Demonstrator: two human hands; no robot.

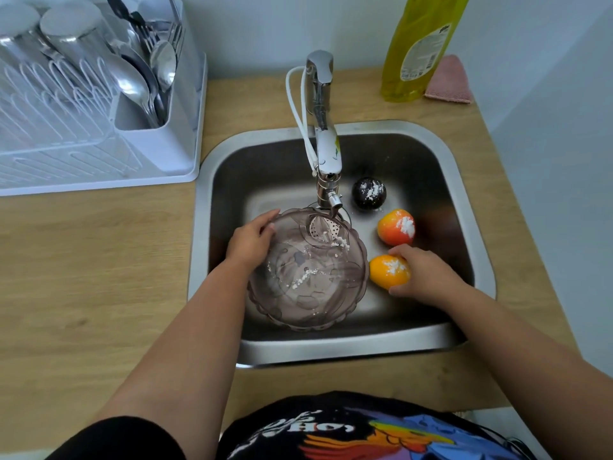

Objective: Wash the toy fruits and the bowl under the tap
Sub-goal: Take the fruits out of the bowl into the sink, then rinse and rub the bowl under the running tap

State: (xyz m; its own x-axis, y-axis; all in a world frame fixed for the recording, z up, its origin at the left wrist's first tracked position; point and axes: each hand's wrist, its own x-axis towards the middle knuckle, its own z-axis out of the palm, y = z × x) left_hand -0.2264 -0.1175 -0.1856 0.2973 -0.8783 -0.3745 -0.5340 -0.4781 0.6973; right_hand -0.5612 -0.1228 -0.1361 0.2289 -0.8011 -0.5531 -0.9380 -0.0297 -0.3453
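Note:
A clear brownish plastic bowl (308,273) with white powder specks lies in the steel sink (464,180), below the tap spout (331,197). My left hand (250,242) grips the bowl's left rim. My right hand (428,273) closes around a yellow-orange toy fruit (386,272) dusted with white powder, on the sink floor right of the bowl. An orange-red toy fruit (394,227) and a dark purple toy fruit (368,193), both with powder, lie behind it. I cannot make out any running water.
A white dish rack (99,144) with steel cups and cutlery stands on the wooden counter (83,277) at the left. A yellow dish-soap bottle (418,48) and a pink cloth (449,81) sit behind the sink at the right.

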